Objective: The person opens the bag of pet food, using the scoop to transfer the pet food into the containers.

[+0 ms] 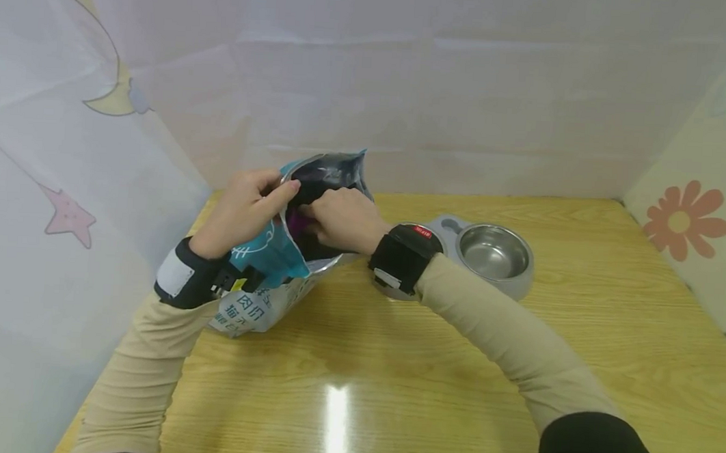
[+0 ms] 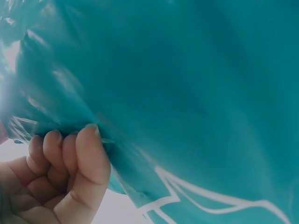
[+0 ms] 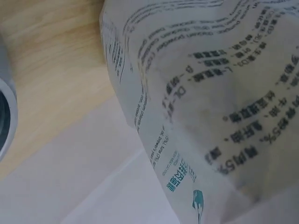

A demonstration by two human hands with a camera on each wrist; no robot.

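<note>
At the left of the wooden table [image 1: 393, 365], the left hand [image 1: 240, 210] pinches the near edge of a teal and silver bag [image 1: 275, 263], fingers curled against the film. The bag stands toward the table's back left corner, its mouth pulled open. The right hand [image 1: 341, 218] reaches into that mouth, its fingertips hidden, so I cannot tell what it grips. Just right of the wrist sits a grey double bowl [image 1: 494, 254].
</note>
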